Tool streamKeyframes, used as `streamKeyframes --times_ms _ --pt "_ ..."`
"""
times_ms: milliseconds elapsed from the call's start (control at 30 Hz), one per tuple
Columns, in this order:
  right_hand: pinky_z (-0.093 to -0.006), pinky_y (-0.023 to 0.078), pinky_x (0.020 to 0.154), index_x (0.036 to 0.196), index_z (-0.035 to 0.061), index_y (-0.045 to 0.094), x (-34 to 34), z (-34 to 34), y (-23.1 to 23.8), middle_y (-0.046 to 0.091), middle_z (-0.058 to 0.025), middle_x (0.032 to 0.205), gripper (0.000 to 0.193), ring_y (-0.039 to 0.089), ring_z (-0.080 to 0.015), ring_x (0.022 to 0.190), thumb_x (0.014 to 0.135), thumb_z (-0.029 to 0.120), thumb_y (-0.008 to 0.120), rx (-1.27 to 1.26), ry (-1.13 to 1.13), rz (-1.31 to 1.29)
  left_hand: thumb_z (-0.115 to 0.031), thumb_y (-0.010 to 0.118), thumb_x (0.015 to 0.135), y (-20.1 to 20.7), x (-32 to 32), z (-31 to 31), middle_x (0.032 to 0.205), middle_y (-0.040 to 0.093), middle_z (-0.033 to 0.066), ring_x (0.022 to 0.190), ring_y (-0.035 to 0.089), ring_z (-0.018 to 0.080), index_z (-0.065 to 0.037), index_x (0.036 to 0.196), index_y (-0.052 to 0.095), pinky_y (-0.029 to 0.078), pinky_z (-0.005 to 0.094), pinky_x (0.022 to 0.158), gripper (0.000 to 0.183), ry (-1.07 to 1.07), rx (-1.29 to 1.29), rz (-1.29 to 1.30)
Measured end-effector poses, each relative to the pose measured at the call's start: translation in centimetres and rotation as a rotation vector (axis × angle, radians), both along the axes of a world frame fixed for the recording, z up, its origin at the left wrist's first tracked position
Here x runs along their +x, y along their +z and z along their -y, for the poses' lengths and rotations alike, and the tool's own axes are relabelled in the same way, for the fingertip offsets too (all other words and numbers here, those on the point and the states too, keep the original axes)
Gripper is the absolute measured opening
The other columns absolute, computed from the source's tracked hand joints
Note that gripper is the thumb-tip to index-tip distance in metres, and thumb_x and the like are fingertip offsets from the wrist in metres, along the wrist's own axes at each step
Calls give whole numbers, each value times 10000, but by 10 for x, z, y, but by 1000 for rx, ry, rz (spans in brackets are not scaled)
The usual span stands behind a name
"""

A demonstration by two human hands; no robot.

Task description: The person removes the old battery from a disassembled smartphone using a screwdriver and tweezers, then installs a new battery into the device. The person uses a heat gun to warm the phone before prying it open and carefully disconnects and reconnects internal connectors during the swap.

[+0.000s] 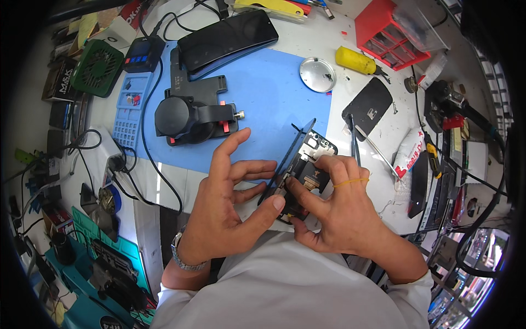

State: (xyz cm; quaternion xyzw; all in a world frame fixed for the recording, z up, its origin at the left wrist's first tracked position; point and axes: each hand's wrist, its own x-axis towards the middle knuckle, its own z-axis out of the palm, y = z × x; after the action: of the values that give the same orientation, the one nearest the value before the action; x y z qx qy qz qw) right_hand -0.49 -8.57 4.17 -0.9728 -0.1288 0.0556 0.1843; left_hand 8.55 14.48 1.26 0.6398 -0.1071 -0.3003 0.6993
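Note:
An opened phone lies between my hands at the near edge of the blue mat, its inner parts exposed. Along its left side, a thin dark screen panel stands tilted up. My left hand pinches this panel, thumb on the phone's side and fingers behind, with the index finger raised. With fingertips pressed on the inner parts and the thumb at the lower edge, my right hand grips the phone body. Just right of the phone lie a dark back cover and slim tweezers.
A black clamp holder stands on the mat, with another black phone behind it. A round metal dish, yellow bottle and red drawer box are farther back. A yellow-black screwdriver lies right. Cables run along the left.

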Motion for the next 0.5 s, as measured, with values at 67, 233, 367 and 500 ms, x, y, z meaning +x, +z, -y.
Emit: streamKeyframes --times_ms 67,233,367,500 --pt "-568 434 952 1444 134 733 -3 -2 -2 503 -289 1422 688 501 -457 1282 817 378 878 12 -15 0 -108 862 959 0 0 0 1351 751 293 1350 715 367 2 1742 224 607 549 1118 1016 5 -1 -7" --pt "-567 428 976 1500 134 699 -9 -4 -3 486 -304 1453 760 501 -456 1281 823 397 921 36 -31 -52 -99 864 951 -1 -1 1 1350 753 286 1345 717 360 -4 1746 226 607 546 1117 1024 21 -6 -17" --pt "-568 419 990 1537 136 669 -11 -5 -7 469 -315 1484 819 497 -455 1289 812 398 946 59 -47 -82 -95 860 950 0 -1 1 1353 750 286 1343 719 359 -3 1749 224 604 550 1119 1025 13 6 -13" --pt "-576 414 985 1538 139 668 -9 -6 -2 463 -315 1500 824 492 -460 1291 815 421 945 73 -50 -121 -99 861 949 1 -1 1 1362 745 287 1352 712 357 -3 1750 222 598 558 1126 1029 19 6 -27"
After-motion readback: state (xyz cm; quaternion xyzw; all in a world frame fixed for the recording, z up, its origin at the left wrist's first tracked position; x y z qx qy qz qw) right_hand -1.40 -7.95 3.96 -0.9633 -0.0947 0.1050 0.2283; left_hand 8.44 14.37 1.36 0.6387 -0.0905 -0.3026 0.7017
